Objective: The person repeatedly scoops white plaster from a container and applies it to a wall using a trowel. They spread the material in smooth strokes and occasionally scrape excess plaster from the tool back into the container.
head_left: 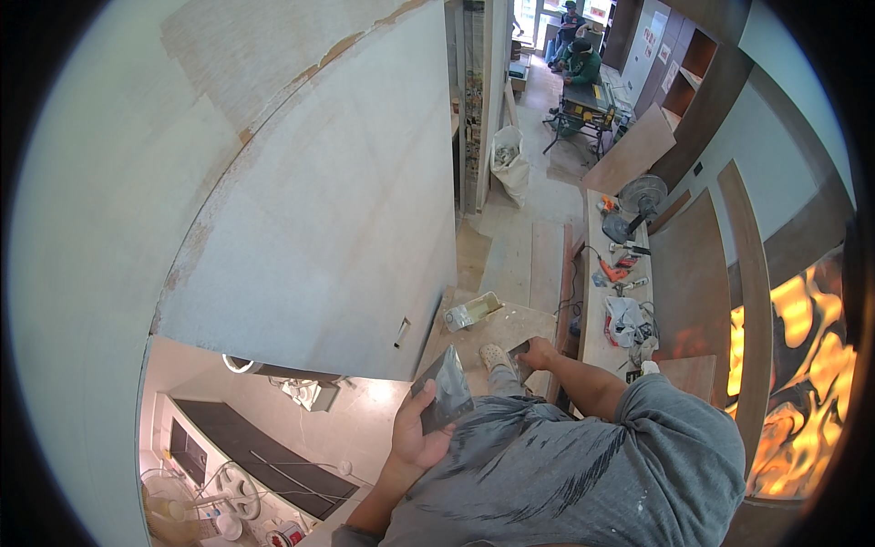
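Note:
My left hand grips a wide, flat metal blade with a greyish smear on it, held up near my body. Out to the right, my right hand is closed on a smaller dark scraper, partly hidden by the fingers. My foot in a pale clog is between them on a light wooden platform. A pale open container lies on that platform, beyond the foot. A large white-skimmed panel stands to my left, with a small cutout near its lower right.
A long bench at right holds a fan, power tools and bags. A white sack stands in the passage. Two co-workers are farther back by a saw table. Below left is a desk with cords.

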Demonstrator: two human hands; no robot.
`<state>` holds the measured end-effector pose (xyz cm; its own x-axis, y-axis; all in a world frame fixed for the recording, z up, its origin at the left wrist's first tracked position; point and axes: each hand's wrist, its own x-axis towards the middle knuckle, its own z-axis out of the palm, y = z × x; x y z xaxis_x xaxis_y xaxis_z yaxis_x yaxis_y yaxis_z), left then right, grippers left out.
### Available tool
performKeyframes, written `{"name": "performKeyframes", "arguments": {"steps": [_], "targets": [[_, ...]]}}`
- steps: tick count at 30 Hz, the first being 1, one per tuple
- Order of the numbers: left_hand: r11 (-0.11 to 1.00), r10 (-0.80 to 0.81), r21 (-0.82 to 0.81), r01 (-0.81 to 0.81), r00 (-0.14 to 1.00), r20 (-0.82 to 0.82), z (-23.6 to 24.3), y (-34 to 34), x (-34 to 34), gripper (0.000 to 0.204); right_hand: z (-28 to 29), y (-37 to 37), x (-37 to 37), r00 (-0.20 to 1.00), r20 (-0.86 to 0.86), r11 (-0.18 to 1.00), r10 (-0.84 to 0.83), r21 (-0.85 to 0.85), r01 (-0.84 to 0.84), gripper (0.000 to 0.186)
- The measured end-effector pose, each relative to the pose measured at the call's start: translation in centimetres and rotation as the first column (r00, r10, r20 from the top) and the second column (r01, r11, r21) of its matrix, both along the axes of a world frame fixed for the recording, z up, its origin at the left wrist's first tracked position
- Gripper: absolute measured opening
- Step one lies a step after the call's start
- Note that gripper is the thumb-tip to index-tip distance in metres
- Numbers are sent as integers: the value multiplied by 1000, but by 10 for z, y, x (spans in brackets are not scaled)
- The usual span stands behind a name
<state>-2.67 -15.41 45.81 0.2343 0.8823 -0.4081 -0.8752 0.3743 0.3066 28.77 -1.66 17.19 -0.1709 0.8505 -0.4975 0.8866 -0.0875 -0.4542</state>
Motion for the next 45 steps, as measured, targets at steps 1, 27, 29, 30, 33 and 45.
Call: {"name": "performKeyframes", "arguments": {"steps": [1, 27, 29, 30, 33, 45], "targets": [[1000, 3, 0, -3, 1000, -2, 1, 0, 0, 29, 7, -1, -2, 1000, 3, 1000, -1, 6, 1, 59], [986, 87, -132, -100, 991, -97, 15, 7, 8, 17, 38, 15, -37, 930, -339, 988, -140, -113, 108, 57], [982, 114, -145, -122, 991, -64, 8, 8, 1, 17, 81, 23, -70, 583, -695, 900, -421, -400, 173, 48], [983, 123, -131, -131, 990, -72, 7, 10, 0, 17, 96, 27, -86, 289, -808, 857, -513, -500, 123, 44], [979, 170, -97, -179, 981, -94, 8, 14, 1, 17, 185, 38, -133, 11, -816, 813, -578, -577, -78, 40], [964, 258, -34, -262, 961, -102, 25, 17, -3, 17, 284, 25, -175, 74, -856, 768, -512, -494, -407, 40]]}}
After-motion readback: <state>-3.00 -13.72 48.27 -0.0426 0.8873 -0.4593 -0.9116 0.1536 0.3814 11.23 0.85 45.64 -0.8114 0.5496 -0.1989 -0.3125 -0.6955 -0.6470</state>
